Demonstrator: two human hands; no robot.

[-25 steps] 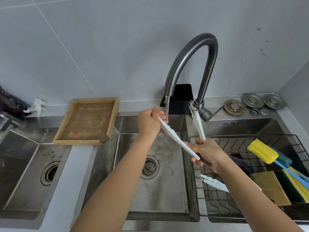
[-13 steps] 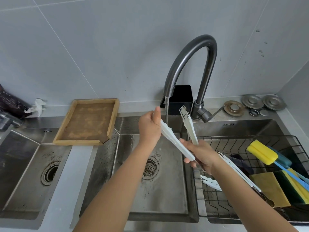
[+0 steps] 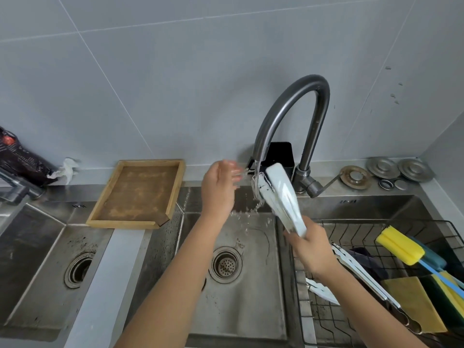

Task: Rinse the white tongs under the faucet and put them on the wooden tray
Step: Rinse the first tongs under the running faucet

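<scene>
White plastic tongs [image 3: 281, 197] now closed, tips under your curved grey faucet's [image 3: 288, 109] stream; right hand [image 3: 310, 247] grips them, left hand [image 3: 219, 192] has let go, open. Square wooden tray [image 3: 138, 194] waits left.

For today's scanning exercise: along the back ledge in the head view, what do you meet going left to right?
Dark bag → crumpled white tissue → wooden tray → left hand → white tongs → faucet → round metal discs.
</scene>
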